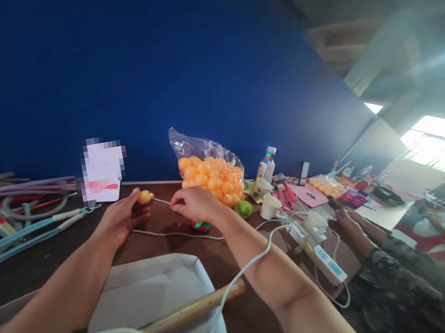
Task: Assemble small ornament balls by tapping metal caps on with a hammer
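Between the thumb and fingers of my left hand (122, 217) is a small yellow-orange ball (144, 197) with a shiny piece at its right end. A thin white cord (162, 201) runs from that end to my right hand (194, 202), whose fingertips are pinched at it. Just behind my right hand stands a clear plastic bag (185, 147) full of orange balls (214, 182). A small pink and green item (201, 226) shows partly below my right wrist. A phone (102, 172) leans upright behind my left hand.
A white tray (172, 271) with a wooden stick (167, 324) across it lies in front. Light blue cords (25, 236) lie left. To the right are paper cups (269, 206), a bottle (267, 163), a power strip (328, 265) and another person's hands (352, 230). White cable crosses my right arm.
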### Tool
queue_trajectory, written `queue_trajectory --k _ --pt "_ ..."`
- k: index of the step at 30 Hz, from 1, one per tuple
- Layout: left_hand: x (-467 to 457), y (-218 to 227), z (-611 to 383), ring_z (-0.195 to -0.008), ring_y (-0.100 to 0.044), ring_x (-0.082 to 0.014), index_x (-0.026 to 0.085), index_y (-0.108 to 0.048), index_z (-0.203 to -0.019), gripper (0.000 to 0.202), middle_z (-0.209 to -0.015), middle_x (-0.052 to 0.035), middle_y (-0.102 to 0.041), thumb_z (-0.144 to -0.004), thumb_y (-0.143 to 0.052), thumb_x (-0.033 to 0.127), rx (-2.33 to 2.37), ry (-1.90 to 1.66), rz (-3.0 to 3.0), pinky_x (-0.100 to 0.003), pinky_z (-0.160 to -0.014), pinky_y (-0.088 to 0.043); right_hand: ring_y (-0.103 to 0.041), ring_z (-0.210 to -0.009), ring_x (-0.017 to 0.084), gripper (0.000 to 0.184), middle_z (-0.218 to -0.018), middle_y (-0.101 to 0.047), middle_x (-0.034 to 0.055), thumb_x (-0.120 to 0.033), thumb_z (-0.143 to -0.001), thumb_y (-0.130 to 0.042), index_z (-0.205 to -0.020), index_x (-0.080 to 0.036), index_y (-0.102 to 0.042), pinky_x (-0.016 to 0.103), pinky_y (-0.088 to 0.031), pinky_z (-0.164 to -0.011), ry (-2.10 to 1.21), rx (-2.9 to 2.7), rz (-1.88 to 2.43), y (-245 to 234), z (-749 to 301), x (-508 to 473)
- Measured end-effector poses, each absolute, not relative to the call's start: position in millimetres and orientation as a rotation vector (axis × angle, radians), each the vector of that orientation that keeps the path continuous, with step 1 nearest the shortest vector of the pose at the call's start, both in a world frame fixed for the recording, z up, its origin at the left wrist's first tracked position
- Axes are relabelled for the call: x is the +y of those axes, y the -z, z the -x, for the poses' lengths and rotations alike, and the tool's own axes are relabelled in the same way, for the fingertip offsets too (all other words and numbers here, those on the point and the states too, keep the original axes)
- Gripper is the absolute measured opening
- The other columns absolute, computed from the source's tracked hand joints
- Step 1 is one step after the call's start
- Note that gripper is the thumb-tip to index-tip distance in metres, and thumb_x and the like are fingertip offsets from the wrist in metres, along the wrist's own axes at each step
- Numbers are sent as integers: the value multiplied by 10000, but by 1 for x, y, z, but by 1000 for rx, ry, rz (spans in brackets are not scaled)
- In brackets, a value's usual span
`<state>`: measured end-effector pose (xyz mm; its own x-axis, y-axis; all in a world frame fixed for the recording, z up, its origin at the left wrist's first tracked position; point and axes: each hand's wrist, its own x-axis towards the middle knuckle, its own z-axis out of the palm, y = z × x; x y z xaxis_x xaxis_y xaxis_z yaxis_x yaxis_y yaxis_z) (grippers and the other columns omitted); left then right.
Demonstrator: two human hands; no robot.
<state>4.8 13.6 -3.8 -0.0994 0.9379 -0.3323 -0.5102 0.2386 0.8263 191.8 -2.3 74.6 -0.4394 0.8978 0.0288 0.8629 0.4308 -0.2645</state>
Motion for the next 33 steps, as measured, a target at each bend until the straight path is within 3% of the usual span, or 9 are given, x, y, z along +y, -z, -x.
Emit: queue_trajectory --k 3,8,14,18,21,24,30,33 --pt "15 8 -5 -558 -647 -107 97 -722 -856 200 -799 -76 -732 -914 -628 264 1083 -1332 -550 -197 -481 -565 -690 -1010 250 230 -1071 -752 59 -192 -882 -550 -997 -244 -742 342 -519 -777 23 -2897 1637 -71 -179 -8" --pt "11 4 -7 -542 -641 -122 85 -721 -814 204 -796 -99 -729 -895 -653 259 1089 -1338 -560 -220 -461 -562 -712 -943 298 200 -949 -763 139 -128 -839 -585 -937 -146 -758 441 -520 -827 234 -3067 1665 -53 -169 -12" --pt "9 2 -8 -536 -643 -131 83 -710 -794 186 -770 -107 -724 -870 -686 252 1100 -1372 -552 -229 -449 -562 -721 -901 273 200 -923 -761 154 -108 -833 -580 -930 -115 -755 413 -515 -843 311 -3073 1647 -37 -169 -9" --pt "10 3 -9 -517 -640 -129 86 -708 -775 175 -740 -100 -718 -850 -709 244 1107 -1373 -540 -227 -440 -558 -723 -885 277 178 -927 -754 168 -115 -818 -592 -908 -111 -746 367 -529 -762 278 -3047 1642 -36 -172 -9" --pt "10 2 -8 -524 -643 -125 86 -710 -784 176 -735 -94 -716 -838 -725 253 1075 -1365 -550 -222 -463 -560 -718 -905 277 222 -1004 -741 164 -170 -844 -571 -1005 -125 -718 351 -532 -736 265 -2979 1623 -42 -173 -10" --pt "8 2 -6 -552 -657 -127 86 -716 -823 181 -754 -94 -726 -839 -726 265 1029 -1367 -554 -219 -496 -560 -702 -931 233 256 -1055 -730 105 -227 -879 -535 -1085 -181 -680 315 -528 -752 78 -2743 1539 -47 -168 -9" --pt "9 3 -4 -574 -674 -145 96 -723 -842 207 -740 -99 -736 -864 -694 300 922 -1378 -542 -230 -531 -555 -671 -844 146 166 -952 -734 35 -169 -826 -601 -944 -195 -716 259 -520 -818 -585 -2260 1147 -38 -153 -8" --pt "11 4 -6 -565 -669 -143 98 -716 -802 206 -705 -86 -725 -888 -662 277 920 -1402 -489 -223 -538 -551 -658 -743 140 136 -859 -716 16 -218 -836 -621 -919 -202 -726 276 -545 -743 -921 -2065 1030 -27 -148 -19"
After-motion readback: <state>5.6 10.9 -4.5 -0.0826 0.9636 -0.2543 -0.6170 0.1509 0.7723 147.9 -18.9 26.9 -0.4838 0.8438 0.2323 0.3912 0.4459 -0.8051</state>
